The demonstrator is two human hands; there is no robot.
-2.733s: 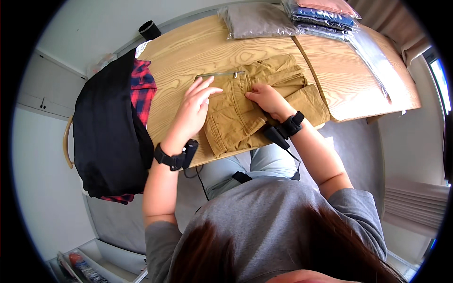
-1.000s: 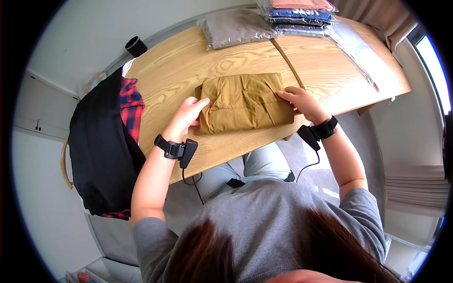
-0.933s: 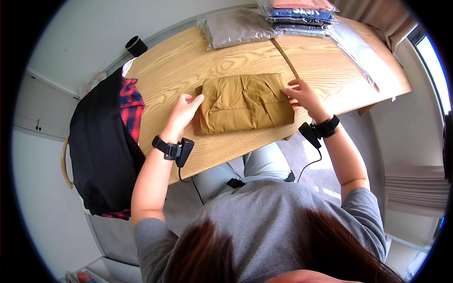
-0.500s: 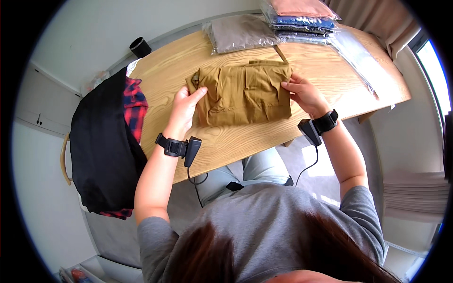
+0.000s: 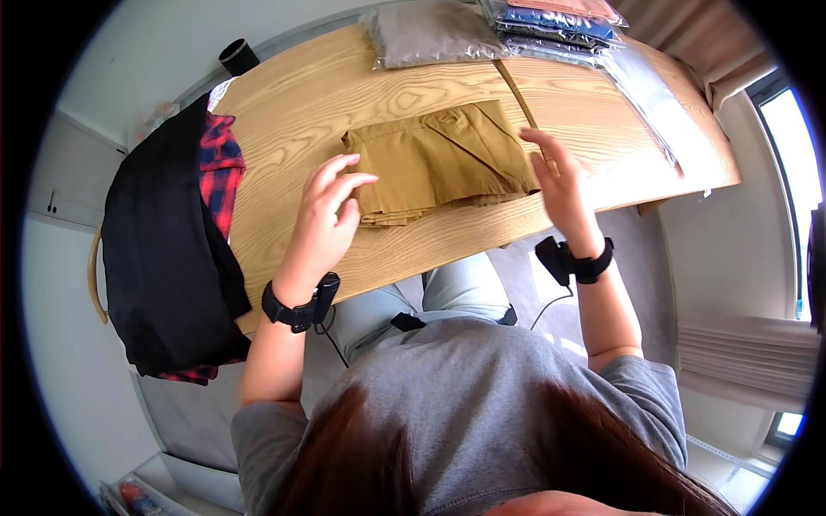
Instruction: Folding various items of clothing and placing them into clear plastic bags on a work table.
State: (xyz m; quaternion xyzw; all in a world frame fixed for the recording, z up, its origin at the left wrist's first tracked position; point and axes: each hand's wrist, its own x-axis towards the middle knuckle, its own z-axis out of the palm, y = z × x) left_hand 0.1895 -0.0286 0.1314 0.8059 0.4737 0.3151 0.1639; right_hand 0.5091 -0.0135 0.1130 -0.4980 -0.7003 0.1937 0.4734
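Both ends of the folded mustard-brown garment (image 5: 439, 163) had been pinched between thumb and fingers a moment earlier; now the left hand (image 5: 321, 215) and the right hand (image 5: 565, 191) had come off that hold, and the cloth had been turned so that loose, layered edges replaced the smooth fold toward the near edge of the table (image 5: 292, 112). The garment lay flat toward that near edge, its right end close to the dark seam (image 5: 516, 90) crossing the table.

Above the table at the garment's left end, the left hand had its fingers bent and spread wide, the tips overlapping the cloth; whether they touched it could not be told. The right hand stood just by the other end, slightly blurred, thumb and fingers well parted, clasping nothing. Black wrist straps (image 5: 594, 261) circled both arms.

Along the table's far edge lay a grey-brown garment in a clear bag (image 5: 430, 36), and just right of it a stack of bagged clothes (image 5: 555, 27). Flat clear plastic (image 5: 645, 99) stretched over the table's right part. Off the table's left end hung black cloth (image 5: 163, 249) and red-and-navy checked cloth (image 5: 222, 163); a black cylinder (image 5: 238, 57) stood beyond the table's far left corner.
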